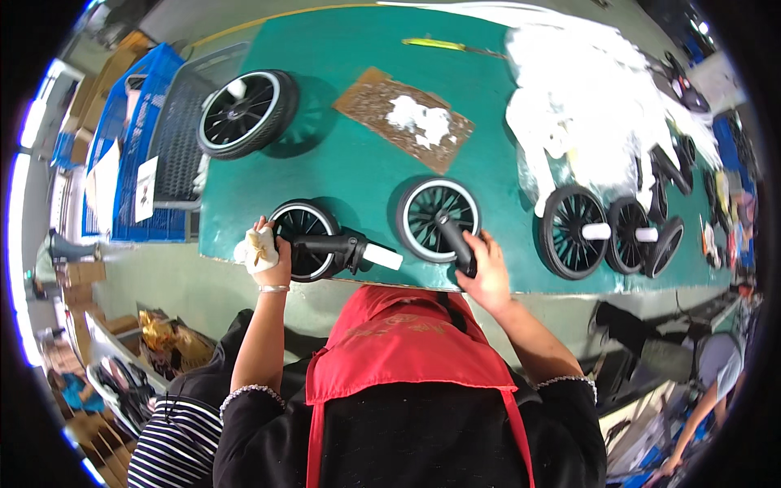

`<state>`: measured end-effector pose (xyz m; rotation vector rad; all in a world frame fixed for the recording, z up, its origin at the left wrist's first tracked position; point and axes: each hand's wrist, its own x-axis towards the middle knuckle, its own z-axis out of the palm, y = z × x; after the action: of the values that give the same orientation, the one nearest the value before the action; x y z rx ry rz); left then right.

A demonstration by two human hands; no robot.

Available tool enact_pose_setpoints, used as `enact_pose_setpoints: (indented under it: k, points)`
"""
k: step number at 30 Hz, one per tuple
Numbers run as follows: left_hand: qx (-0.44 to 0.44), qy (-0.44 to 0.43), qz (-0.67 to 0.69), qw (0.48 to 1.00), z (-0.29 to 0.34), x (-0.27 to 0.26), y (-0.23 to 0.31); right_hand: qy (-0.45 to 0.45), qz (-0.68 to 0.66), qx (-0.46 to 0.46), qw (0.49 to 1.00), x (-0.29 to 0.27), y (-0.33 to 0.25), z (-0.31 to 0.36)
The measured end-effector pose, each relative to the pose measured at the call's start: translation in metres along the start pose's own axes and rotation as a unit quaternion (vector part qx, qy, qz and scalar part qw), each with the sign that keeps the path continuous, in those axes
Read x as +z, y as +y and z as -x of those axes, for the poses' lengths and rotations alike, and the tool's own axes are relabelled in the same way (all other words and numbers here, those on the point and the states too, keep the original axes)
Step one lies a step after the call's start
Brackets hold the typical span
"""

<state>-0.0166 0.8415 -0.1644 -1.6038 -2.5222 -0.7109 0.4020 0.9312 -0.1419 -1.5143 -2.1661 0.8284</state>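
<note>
My left hand (280, 262) is closed around a wadded white cloth (259, 249) with a yellowish patch. It rests against the left rim of a black spoked wheel (303, 220) at the table's near edge. That wheel carries a black fork (327, 243) ending in a white sleeve (382, 256), which points right. To the right, my right hand (486, 275) grips the black fork (455, 237) of another wheel (429, 203) with a pale rim ring. This wheel lies tilted on the green table (358, 175); part of its fork is hidden by my fingers.
A wheel (244, 114) stands at the far left, beside grey (191, 122) and blue crates (134, 138). Brown cardboard (366, 98) holds white scraps (419, 120); a yellow tool (435, 43) lies beyond. White plastic wrapping (578, 98) and several wheels (572, 232) occupy the right. Another person (720, 366) is lower right.
</note>
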Motion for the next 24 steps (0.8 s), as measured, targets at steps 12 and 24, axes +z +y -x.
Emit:
enact_pose_setpoints:
  k: [12,24]
  points:
    - [-0.306,0.042,-0.163,0.937,-0.006,0.042,-0.159,-0.120,-0.080,-0.124,0.982,0.134,-0.135,-0.118]
    - [0.089,0.043,0.081,0.992,-0.008,0.031,0.061,0.222,-0.282,0.253,0.898,-0.014,0.085,0.079]
